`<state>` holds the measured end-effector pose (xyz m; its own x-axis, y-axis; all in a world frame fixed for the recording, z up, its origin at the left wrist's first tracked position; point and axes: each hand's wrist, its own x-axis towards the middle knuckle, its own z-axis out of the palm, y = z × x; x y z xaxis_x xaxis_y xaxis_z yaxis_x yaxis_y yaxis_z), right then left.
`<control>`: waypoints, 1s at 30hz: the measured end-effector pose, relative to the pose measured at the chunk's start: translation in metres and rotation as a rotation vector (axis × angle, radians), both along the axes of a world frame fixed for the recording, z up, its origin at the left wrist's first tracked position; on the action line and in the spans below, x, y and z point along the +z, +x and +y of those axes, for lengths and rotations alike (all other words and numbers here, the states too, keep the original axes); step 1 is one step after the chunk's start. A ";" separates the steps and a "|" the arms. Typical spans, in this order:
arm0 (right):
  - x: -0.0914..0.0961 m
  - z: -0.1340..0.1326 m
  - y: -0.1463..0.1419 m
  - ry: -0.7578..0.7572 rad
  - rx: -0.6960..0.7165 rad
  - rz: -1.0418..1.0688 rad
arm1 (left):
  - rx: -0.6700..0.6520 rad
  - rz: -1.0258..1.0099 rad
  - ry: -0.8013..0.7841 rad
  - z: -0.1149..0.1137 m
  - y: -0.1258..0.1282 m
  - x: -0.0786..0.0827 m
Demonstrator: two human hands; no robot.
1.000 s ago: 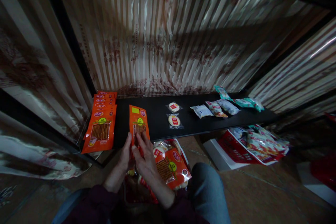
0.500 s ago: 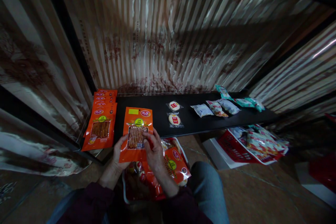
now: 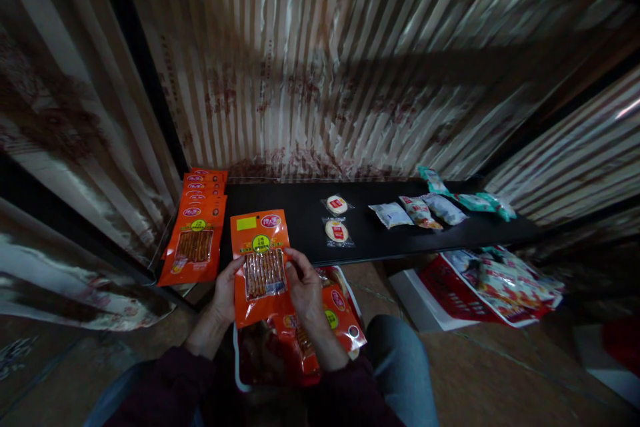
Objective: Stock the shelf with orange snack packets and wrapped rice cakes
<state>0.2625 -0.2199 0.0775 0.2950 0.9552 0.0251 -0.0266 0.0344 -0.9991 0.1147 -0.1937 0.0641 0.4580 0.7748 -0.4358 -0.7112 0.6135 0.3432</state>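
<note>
An orange snack packet [image 3: 261, 310] with a clear window showing brown sticks is held up in front of me. My left hand [image 3: 226, 293] grips its left edge, and my right hand [image 3: 304, 283] pinches its right edge. Directly below is a red basket with a white rim [image 3: 238, 363], holding more orange packets [image 3: 345, 317], partly covered by my right arm. Left of the held packet, a row of overlapping orange packets [image 3: 195, 240] lies on the left end of the black shelf [image 3: 295, 213].
Two round wrapped cakes [image 3: 337, 231] lie mid-shelf. Farther right are white snack bags [image 3: 393, 215] and green bags [image 3: 475, 201]. Another red basket [image 3: 453, 293] full of bags stands on a white box [image 3: 417, 300] below the shelf. A striped curtain [image 3: 320, 67] hangs behind.
The packet's top has tilted slightly left, and it sits a little lower. My right hand's thumb and fingers have shifted from its window to its right edge. The view has turned slightly.
</note>
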 end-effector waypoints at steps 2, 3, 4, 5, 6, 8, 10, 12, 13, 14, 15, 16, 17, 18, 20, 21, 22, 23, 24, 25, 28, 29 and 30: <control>-0.002 0.000 0.000 0.013 0.004 -0.089 | 0.017 -0.002 0.017 0.000 0.001 0.003; -0.002 0.000 0.000 0.028 -0.001 -0.164 | 0.019 -0.003 0.019 0.000 0.002 0.004; -0.002 0.000 0.000 0.047 -0.014 -0.255 | 0.021 -0.003 0.018 0.000 0.002 0.005; -0.001 -0.001 0.000 0.067 -0.037 -0.356 | 0.022 -0.003 0.015 0.000 0.003 0.006; 0.001 -0.001 0.000 0.088 -0.067 -0.460 | 0.021 -0.003 0.011 -0.001 0.003 0.006; 0.005 -0.003 -0.001 0.125 -0.112 -0.640 | 0.010 -0.006 0.005 -0.001 0.004 0.008; 0.009 -0.005 -0.002 0.155 -0.105 -0.741 | -0.012 -0.015 0.006 -0.003 0.004 0.008; 0.010 -0.006 -0.003 0.179 -0.069 -0.775 | -0.020 -0.021 0.017 -0.004 0.004 0.008; 0.011 -0.007 -0.003 0.182 -0.052 -0.779 | -0.015 -0.019 0.026 -0.005 0.004 0.007; 0.010 -0.007 -0.003 0.183 -0.037 -0.778 | 0.000 -0.014 0.040 -0.006 0.004 0.007; 0.010 -0.007 -0.004 0.181 -0.024 -0.771 | 0.018 -0.009 0.059 -0.006 0.004 0.006; 0.010 -0.008 -0.004 0.179 -0.011 -0.762 | 0.031 -0.008 0.081 -0.007 0.003 0.006; 0.011 -0.008 -0.005 0.175 -0.002 -0.751 | 0.028 -0.014 0.104 -0.007 0.002 0.005; 0.012 -0.009 -0.006 0.169 -0.001 -0.738 | 0.010 -0.024 0.127 -0.007 0.001 0.004; 0.018 -0.012 -0.007 0.147 0.000 -0.700 | -0.041 -0.036 0.168 -0.007 -0.002 0.001; 0.021 -0.013 -0.008 0.134 0.012 -0.673 | -0.055 -0.029 0.192 -0.007 -0.003 0.000; 0.024 -0.015 -0.009 0.124 0.041 -0.643 | -0.055 -0.008 0.220 -0.007 -0.004 -0.002; 0.028 -0.017 -0.010 0.116 0.083 -0.611 | -0.052 0.023 0.252 -0.007 -0.004 -0.004; 0.030 -0.019 -0.011 0.111 0.136 -0.580 | -0.051 0.061 0.283 -0.007 -0.004 -0.005; 0.032 -0.021 -0.013 0.107 0.190 -0.554 | -0.056 0.101 0.308 -0.008 -0.004 -0.006; 0.031 -0.024 -0.018 0.092 0.262 -0.531 | -0.056 0.198 0.347 -0.011 -0.002 -0.006; 0.030 -0.025 -0.020 0.089 0.259 -0.539 | -0.035 0.218 0.355 -0.012 -0.001 -0.005; 0.029 -0.026 -0.022 0.092 0.254 -0.550 | -0.007 0.232 0.363 -0.012 0.000 -0.004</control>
<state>0.2403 -0.2456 0.1066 -0.0212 0.9807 0.1944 0.4736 0.1811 -0.8619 0.1151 -0.2060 0.0604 0.3859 0.8941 -0.2272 -0.5862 0.4278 0.6880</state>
